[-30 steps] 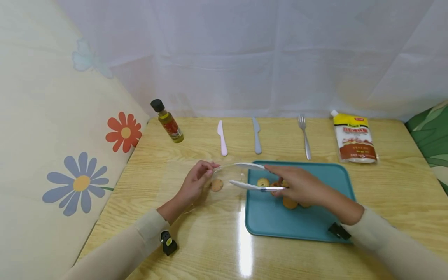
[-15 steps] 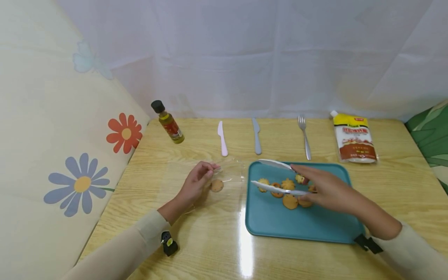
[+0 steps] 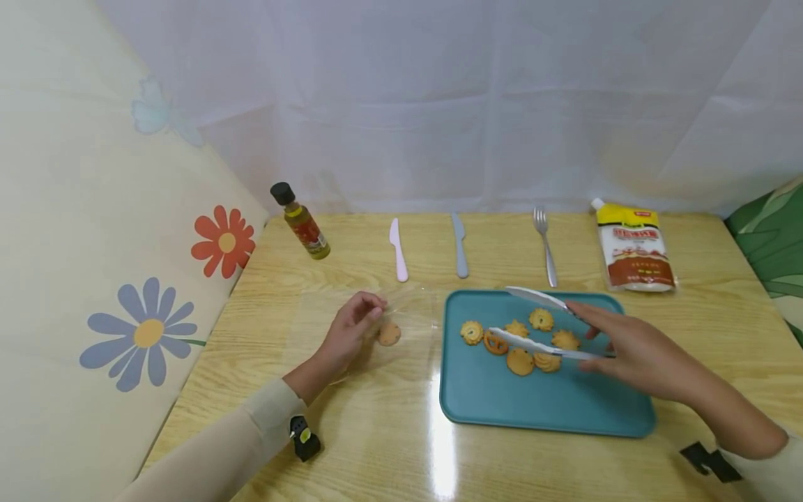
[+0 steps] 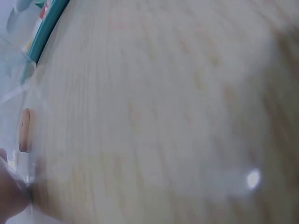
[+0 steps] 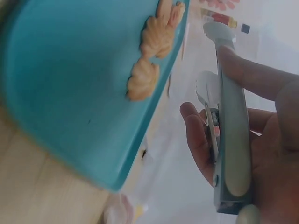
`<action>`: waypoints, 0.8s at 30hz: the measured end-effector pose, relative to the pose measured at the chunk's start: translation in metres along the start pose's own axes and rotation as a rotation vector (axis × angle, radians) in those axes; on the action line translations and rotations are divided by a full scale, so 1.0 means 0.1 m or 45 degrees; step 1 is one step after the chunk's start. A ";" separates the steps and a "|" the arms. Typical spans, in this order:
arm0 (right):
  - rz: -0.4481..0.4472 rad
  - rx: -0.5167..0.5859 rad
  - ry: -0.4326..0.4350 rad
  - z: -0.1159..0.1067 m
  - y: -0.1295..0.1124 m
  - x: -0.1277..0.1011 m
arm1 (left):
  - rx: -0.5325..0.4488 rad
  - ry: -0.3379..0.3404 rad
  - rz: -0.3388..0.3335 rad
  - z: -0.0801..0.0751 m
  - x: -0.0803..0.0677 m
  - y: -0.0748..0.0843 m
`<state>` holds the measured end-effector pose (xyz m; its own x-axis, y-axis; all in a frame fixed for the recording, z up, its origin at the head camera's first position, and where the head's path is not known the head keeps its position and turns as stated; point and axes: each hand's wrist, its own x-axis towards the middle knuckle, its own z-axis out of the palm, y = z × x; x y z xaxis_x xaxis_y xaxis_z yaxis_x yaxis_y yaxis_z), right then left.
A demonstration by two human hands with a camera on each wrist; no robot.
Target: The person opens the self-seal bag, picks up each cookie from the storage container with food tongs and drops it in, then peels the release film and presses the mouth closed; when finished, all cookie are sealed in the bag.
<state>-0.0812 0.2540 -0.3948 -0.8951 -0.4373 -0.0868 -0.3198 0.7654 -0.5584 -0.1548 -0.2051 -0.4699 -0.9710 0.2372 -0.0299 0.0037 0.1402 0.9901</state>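
Tongs point(image 3: 539, 324) above cookies point(image 3: 519, 340), fork point(image 3: 546, 244) beyond

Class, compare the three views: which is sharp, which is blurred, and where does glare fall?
Head view: sharp, a white glare streak on the table beside the tray. Left wrist view: heavily blurred, one cookie barely readable. Right wrist view: soft, the tongs clearest.

White tongs point(image 3: 539, 324) agape over cookies point(image 3: 519, 340)
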 end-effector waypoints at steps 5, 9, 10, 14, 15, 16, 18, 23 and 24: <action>0.016 -0.010 -0.002 -0.03 0.09 -0.09 | 0.003 0.043 0.000 0.00 0.00 0.00; 0.037 -0.035 -0.003 -0.06 0.15 -0.17 | -0.069 0.081 -0.028 0.00 0.02 0.00; 0.048 -0.042 -0.006 -0.07 0.17 -0.18 | -0.083 0.088 -0.040 0.00 0.02 0.00; 0.091 -0.058 -0.031 -0.10 0.25 -0.23 | -0.127 0.093 -0.077 -0.01 0.01 0.01; 0.096 -0.061 -0.034 -0.10 0.27 -0.24 | -0.131 0.094 -0.082 -0.01 0.01 0.02; 0.102 -0.060 -0.038 -0.11 0.29 -0.25 | -0.131 0.098 -0.085 -0.02 0.00 0.03; 0.101 -0.057 -0.040 -0.12 0.34 -0.28 | -0.153 0.104 -0.083 -0.02 -0.01 0.04; 0.103 -0.043 -0.064 -0.14 0.47 -0.36 | -0.199 0.121 -0.057 -0.02 -0.02 0.04; 0.106 -0.043 -0.070 -0.14 0.49 -0.38 | -0.206 0.125 -0.053 -0.02 -0.02 0.03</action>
<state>-0.0675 0.3147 -0.4074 -0.9008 -0.3963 -0.1777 -0.2562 0.8153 -0.5193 -0.1532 -0.2067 -0.4662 -0.9882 0.1387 -0.0655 -0.0676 -0.0104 0.9977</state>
